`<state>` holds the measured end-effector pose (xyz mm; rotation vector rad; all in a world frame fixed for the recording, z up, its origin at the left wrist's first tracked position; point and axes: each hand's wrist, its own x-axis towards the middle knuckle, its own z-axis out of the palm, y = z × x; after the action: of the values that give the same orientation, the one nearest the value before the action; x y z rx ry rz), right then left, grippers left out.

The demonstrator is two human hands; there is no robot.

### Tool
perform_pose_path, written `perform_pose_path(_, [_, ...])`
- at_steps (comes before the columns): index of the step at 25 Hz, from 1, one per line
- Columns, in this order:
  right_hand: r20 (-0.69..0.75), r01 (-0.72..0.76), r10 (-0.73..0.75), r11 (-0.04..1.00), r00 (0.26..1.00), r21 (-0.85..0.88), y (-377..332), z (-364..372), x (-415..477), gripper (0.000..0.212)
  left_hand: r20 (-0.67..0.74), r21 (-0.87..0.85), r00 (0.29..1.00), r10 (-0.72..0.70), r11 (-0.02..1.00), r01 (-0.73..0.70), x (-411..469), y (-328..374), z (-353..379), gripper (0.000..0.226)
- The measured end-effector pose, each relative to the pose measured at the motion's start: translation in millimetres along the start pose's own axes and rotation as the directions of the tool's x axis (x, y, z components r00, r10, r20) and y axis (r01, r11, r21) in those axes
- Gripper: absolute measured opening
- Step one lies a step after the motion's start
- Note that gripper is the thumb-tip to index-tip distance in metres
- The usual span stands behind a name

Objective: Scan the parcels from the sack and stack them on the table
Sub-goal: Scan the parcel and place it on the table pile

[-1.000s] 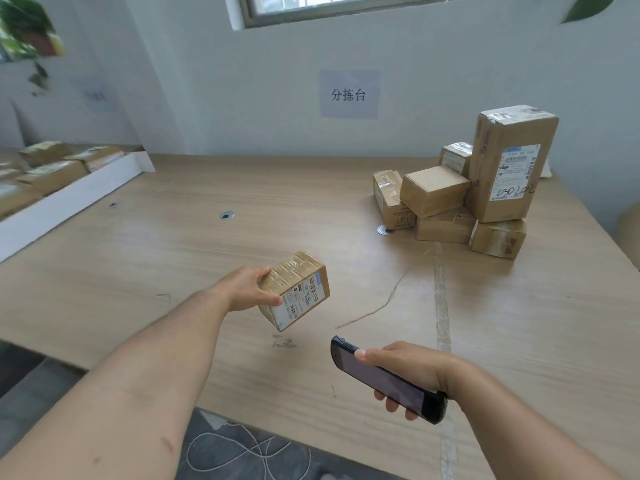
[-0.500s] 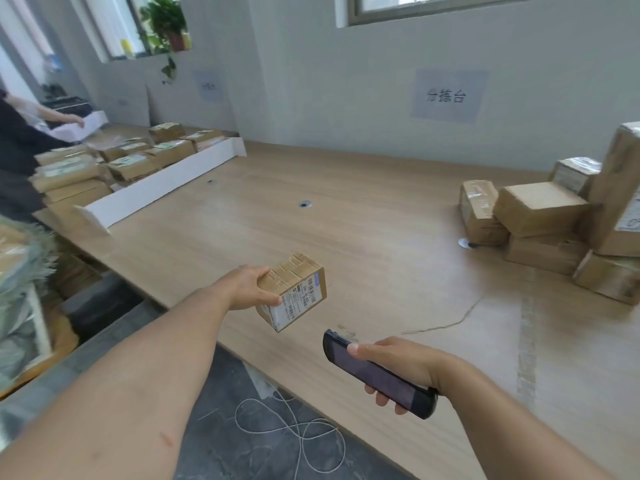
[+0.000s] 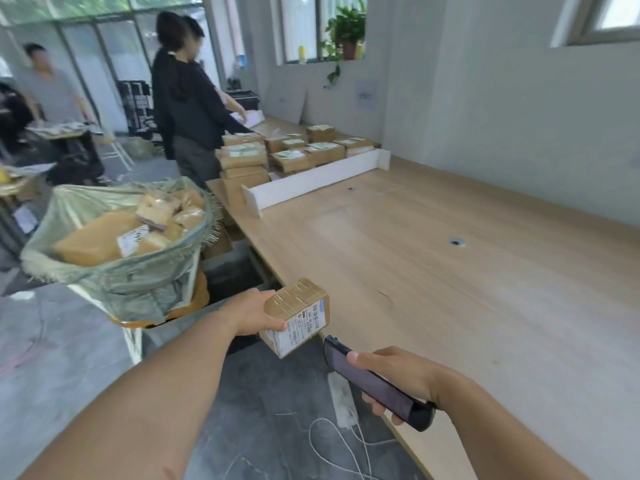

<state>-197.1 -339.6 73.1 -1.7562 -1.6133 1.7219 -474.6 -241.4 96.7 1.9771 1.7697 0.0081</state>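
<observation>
Head view: the left hand (image 3: 249, 313) grips a small brown parcel (image 3: 294, 306) by its near end. Its fingers (image 3: 273, 326) are curled round the cardboard, and the white barcode label faces the right hand. The parcel is held tilted in the air over the near-left edge of the table (image 3: 467, 289). Just right of and below those fingers, the right hand (image 3: 401, 379) holds a dark handheld scanner (image 3: 377, 384), thumb on its top face and the other fingers (image 3: 372, 398) wrapped underneath. The scanner's front end points at the label, close but apart. Well to the left of the left fingers stands the open green sack (image 3: 114, 278), with more parcels (image 3: 104, 237) inside. Beyond the fingers a white divider (image 3: 311, 181) crosses the table, with stacked boxes (image 3: 291, 155) behind it and a person in black (image 3: 187, 98) beside them.
</observation>
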Motion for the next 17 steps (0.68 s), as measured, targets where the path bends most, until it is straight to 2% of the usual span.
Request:
perform_pose_path(6, [0.157,0.050,-0.036,0.995,0.987,-0.083,-132.5,52.4,117.8,0.071,-0.097,-0.103,0.984,-0.152,0.984,0.142,37.3,-142.7,-80.8,0.094])
perform_pose_path(9, [0.206,0.082,-0.067,0.994,0.976,-0.066,-183.1,78.2,167.3,0.073,-0.148,-0.110,0.968,-0.201,0.976,0.186,43.3,-201.2,-114.4,0.083])
perform_pose_path(12, [0.286,0.088,-0.052,0.990,0.957,-0.113,-229.5,99.2,212.9,0.073,-0.198,-0.177,0.934,-0.298,0.948,0.266,47.0,-250.8,-141.0,0.102])
perform_pose_path(17, [0.419,0.104,-0.019,0.978,0.908,-0.181,-294.9,104.5,280.9,0.078,-0.276,-0.280,0.882,-0.382,0.910,0.306,71.8,-300.7,-174.8,0.091])
